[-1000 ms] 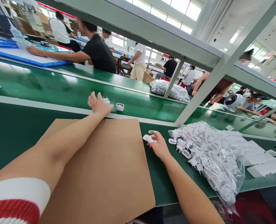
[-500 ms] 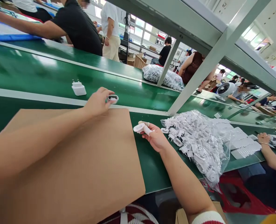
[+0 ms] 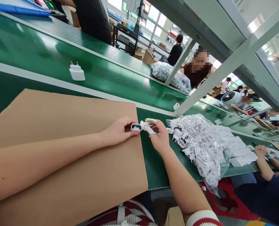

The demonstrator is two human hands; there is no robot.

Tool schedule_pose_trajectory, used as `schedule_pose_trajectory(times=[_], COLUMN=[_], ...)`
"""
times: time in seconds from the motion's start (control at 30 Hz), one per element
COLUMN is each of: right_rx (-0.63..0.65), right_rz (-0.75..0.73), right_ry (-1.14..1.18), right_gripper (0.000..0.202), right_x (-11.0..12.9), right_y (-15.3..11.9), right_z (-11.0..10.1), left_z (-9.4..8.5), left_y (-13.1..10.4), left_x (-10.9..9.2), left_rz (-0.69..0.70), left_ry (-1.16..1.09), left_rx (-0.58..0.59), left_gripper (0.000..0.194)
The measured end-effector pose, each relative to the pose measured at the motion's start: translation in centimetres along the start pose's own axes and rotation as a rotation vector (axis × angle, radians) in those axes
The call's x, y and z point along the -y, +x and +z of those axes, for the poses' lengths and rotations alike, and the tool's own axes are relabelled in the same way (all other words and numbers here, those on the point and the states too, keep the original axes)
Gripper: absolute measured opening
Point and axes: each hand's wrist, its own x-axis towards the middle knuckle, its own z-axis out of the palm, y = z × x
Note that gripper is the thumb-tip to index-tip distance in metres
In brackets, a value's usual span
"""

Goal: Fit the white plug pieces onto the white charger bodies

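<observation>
Over the right edge of the cardboard sheet [image 3: 83,160], my left hand [image 3: 120,130] grips a white charger housing [image 3: 136,127] between thumb and fingers. Its open end faces right and shows a dark inside. My right hand [image 3: 160,136] pinches a small white plug cover [image 3: 143,124] close to that opening; whether the two parts touch, I cannot tell. White finger cots cover the thumb and a fingertip of this hand. Just right of it lies a clear plastic bag [image 3: 221,153] full of white plug covers [image 3: 198,135].
A white two-pin charger [image 3: 77,72] stands on the green conveyor belt [image 3: 120,80]. A small white piece [image 3: 176,106] sits by the metal post [image 3: 196,91]. White housings [image 3: 242,150] lie in rows beyond the bag, near a co-worker's hands [image 3: 261,150]. Another filled bag [image 3: 171,77] rests across the belt.
My left hand has come back from the belt's edge with the housing and now meets my right hand. The plug cover in my right hand has turned. The view has shifted slightly.
</observation>
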Motion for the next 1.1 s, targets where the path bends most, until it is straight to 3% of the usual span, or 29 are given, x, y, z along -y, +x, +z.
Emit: schedule_pose_trajectory(times=[0.1, 0.27, 0.33, 0.4, 0.5, 0.63, 0.73, 0.83, 0.93, 1.1], right_rx=[-0.004, 0.143, 0.136, 0.08, 0.006, -0.03, 0.007, 0.073, 0.102, 0.157], right_rz=[-0.048, 0.289, 0.321, 0.283, 0.145, -0.1, -0.198, -0.25, -0.254, -0.27], right_ry=[-0.055, 0.234, 0.293, 0.247, 0.086, -0.134, -0.262, -0.385, -0.484, -0.506], right_gripper=[0.03, 0.032, 0.034, 0.035, 0.032, 0.027, 0.03, 0.033, 0.023, 0.023], right_x=[1.0, 2.0, 2.2, 2.3, 2.4, 2.6, 2.8, 3.1, 3.4, 3.5], right_y=[0.0, -0.4, -0.7, -0.8, -1.0, -1.3, -1.4, -1.0, -0.5, -0.2], right_z=[0.0, 0.3, 0.3, 0.2, 0.3, 0.6, 0.9, 1.2, 1.7, 2.2], left_z=[-0.4, -0.8, -0.7, -0.6, -0.3, -0.5, -0.9, -1.2, -1.3, -1.2], left_y=[0.1, -0.4, -0.4, -0.4, -0.3, -0.4, -0.3, -0.2, -0.1, 0.0], left_x=[0.3, 0.7, 0.6, 0.4, 0.2, 0.2, 0.1, -0.1, -0.2, -0.2], left_rz=[0.008, 0.1, 0.1, 0.044, 0.002, 0.025, -0.009, -0.037, -0.044, -0.034], left_ry=[-0.05, 0.057, 0.121, 0.118, 0.003, -0.163, -0.135, -0.111, -0.117, -0.12], left_rx=[0.07, -0.008, -0.053, -0.084, 0.016, 0.052, 0.076, 0.094, 0.086, 0.08], left_gripper=[0.049, 0.091, 0.103, 0.089, 0.054, 0.066, 0.045, 0.038, 0.039, 0.04])
